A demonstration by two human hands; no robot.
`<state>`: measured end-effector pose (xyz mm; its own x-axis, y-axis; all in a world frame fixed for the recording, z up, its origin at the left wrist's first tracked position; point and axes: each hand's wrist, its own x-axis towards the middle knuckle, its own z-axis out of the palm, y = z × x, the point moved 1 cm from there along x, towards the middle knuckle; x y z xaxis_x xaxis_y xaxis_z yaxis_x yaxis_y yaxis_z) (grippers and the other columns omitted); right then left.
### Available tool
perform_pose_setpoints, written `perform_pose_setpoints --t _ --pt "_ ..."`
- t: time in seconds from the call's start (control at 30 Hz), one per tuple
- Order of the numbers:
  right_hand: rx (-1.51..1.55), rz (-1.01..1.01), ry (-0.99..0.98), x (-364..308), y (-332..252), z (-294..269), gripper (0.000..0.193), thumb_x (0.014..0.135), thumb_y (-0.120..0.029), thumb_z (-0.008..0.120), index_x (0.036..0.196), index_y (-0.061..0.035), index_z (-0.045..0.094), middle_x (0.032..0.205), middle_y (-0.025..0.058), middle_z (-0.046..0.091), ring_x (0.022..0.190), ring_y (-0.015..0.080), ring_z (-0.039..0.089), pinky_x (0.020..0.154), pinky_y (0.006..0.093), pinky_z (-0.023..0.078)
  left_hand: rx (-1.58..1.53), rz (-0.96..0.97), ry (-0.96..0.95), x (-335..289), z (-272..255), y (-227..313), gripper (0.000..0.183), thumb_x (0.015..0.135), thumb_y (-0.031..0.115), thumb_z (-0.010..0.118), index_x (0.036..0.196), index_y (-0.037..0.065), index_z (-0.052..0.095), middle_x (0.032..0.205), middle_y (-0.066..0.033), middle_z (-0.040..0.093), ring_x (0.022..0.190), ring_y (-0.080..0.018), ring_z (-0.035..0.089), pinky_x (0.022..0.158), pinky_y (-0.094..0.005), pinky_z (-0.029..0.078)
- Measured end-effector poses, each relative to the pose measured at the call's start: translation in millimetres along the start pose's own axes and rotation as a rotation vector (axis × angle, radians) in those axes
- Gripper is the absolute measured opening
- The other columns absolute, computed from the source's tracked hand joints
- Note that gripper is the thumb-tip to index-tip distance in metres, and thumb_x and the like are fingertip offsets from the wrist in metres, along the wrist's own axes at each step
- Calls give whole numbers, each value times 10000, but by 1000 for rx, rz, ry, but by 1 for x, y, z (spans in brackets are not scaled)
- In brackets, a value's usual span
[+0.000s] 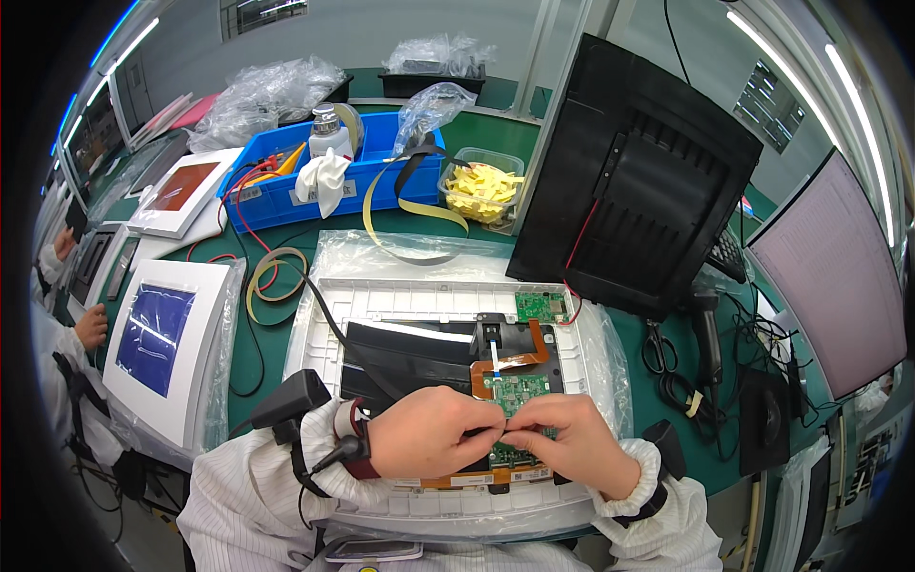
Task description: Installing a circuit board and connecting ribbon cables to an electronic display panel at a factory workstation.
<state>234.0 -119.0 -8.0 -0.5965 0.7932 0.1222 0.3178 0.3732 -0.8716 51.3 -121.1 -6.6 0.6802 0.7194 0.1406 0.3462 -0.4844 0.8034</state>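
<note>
My left hand and my right hand meet above a green circuit board, thumbs and index fingers pinched close together. Whatever sits between the fingertips is too small to make out. The board lies inside a white plastic housing, partly hidden under my hands. An orange flex cable bends beside the board, and a white ribbon cable runs down to it. A smaller green board is at the housing's far right corner. Glossy black sheeting covers the housing's left part. A strap with a black cable circles my left wrist.
Behind the housing stands a blue bin with a white bottle; yellow strips fill a clear tub. A large black panel leans at right, near scissors and a handheld scanner. A co-worker's hand is left of a blue-filmed white panel.
</note>
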Motion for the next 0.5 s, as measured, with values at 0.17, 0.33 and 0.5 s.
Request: perform_pose_setpoints --t 0.17,0.33,0.5 --pt "69 102 -5 -1 -1 -4 126 724 -80 654 814 2 625 699 74 598 593 132 550 535 232 434 -3 -13 -13 2 -1 0 117 769 102 524 829 17 579 657 -129 567 570 -284 557 509 -321 431" --pt "126 143 -17 0 0 -5 137 725 -90 663 820 2 628 703 62 599 616 112 556 560 215 448 -12 -14 -3 1 -1 -2 120 768 102 524 831 15 578 667 -133 569 579 -284 560 520 -319 434" --pt "134 146 -16 -1 2 -7 149 722 -92 669 830 3 628 700 59 593 621 110 556 558 218 446 -61 2 29 1 -1 1 100 773 106 512 776 11 545 625 -153 533 572 -320 537 518 -362 414"
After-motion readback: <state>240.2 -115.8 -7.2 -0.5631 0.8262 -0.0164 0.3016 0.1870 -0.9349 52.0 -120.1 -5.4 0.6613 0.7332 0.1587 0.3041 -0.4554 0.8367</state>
